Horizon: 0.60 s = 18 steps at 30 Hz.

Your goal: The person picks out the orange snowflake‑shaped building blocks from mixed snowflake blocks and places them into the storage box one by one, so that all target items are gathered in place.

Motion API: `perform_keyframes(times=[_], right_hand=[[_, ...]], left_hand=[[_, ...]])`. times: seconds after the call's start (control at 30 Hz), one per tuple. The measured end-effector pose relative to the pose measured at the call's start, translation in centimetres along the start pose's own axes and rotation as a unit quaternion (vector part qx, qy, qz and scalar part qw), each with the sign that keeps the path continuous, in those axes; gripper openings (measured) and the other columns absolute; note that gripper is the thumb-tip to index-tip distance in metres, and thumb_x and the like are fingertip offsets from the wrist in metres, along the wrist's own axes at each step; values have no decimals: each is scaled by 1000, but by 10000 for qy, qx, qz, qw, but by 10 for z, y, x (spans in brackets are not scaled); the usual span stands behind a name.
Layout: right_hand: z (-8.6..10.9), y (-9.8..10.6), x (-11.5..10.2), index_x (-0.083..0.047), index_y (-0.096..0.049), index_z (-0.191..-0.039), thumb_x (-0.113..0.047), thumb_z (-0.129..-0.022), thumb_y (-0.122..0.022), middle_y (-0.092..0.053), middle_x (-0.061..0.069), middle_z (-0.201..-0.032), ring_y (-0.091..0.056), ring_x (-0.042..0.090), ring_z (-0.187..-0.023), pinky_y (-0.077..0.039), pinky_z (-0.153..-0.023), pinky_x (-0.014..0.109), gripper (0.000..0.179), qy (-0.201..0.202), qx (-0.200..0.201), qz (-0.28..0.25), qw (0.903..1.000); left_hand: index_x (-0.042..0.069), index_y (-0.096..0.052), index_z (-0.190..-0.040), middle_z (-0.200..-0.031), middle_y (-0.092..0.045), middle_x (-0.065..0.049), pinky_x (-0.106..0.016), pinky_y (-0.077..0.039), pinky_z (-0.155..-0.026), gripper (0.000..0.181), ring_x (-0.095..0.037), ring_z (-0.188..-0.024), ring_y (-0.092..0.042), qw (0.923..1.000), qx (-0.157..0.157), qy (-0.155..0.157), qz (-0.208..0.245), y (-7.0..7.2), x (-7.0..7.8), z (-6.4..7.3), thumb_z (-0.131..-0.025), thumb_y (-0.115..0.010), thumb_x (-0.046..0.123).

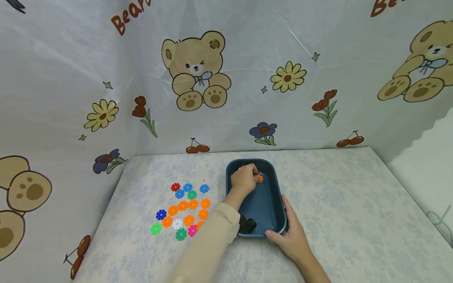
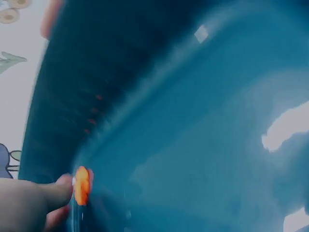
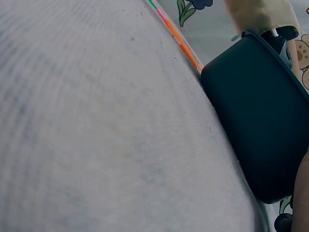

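Observation:
My left hand (image 1: 245, 179) reaches into a dark blue plastic bin (image 1: 260, 228), near its far end. Thumb and finger pinch an orange notched disc (image 1: 259, 178), which also shows as an orange piece (image 2: 82, 186) edge-on in the left wrist view, close to the bin's wall. At the bin's near right corner, my right hand (image 1: 291, 236) grips the rim, thumb on top and fingers along the outer side. The right wrist view shows the bin's outside (image 3: 256, 116) with part of the right hand (image 3: 302, 198) at the frame edge.
Left of the bin, several notched discs lie flat on the table (image 1: 350, 220): orange discs (image 1: 183, 205), blue discs (image 1: 188, 187), a red disc (image 1: 175, 187), green, white and pink ones. A bear-print cloth (image 1: 240, 129) hangs behind the table.

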State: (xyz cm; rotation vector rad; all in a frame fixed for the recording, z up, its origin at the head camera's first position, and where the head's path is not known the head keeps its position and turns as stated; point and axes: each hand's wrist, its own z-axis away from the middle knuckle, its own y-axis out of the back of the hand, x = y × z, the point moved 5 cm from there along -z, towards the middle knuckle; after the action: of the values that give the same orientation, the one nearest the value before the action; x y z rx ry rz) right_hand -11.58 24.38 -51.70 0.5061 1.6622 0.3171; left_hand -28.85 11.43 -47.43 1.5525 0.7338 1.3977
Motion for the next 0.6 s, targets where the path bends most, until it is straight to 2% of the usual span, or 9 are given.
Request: perform_keyframes(times=[0.07,0.17,0.33,0.5,0.6], right_hand=[[0,-1,0,-36,-10,-159,-20,-73,-85,-23,3,-164,-37,28,-143,-30,-102,7,115,2,-12,14,10000],[0,-2,0,-35,-10,-159,-20,-73,-86,-24,3,-164,-39,27,-142,-31,-101,8,115,-4,-7,34,10000],[-1,-2,-1,-31,-12,-160,-19,-72,-86,-27,5,-163,-40,25,-140,-29,-100,4,116,9,25,-5,10000],[-2,-2,-1,-25,-12,-160,-20,-71,-87,-26,5,-163,-38,26,-141,-27,-100,2,117,-48,15,-20,10000],[-1,0,0,-23,-13,-160,-21,-71,-87,-24,5,-164,-37,27,-143,-25,-99,1,116,-131,27,28,9999]], left_hand=[[26,-66,-104,-87,-68,5,-29,-43,-53,18,-13,-64,-57,9997,-31,5,241,6,-1,4,-91,-71,38],[26,-66,-108,-82,-65,6,-28,-42,-52,20,-11,-61,-55,9978,-95,-164,630,21,-4,12,-91,-72,35],[24,-66,-113,-82,-61,7,-28,-42,-54,23,-12,-63,-55,9908,-29,-469,1270,63,-19,36,-92,-71,33],[26,-65,-116,-88,-62,5,-29,-39,-51,25,-18,-56,-51,9893,42,-284,1433,110,-49,67,-93,-70,33],[28,-64,-117,-92,-62,6,-28,-36,-48,26,-20,-51,-47,9914,66,-21,1304,127,-74,83,-93,-71,33]])
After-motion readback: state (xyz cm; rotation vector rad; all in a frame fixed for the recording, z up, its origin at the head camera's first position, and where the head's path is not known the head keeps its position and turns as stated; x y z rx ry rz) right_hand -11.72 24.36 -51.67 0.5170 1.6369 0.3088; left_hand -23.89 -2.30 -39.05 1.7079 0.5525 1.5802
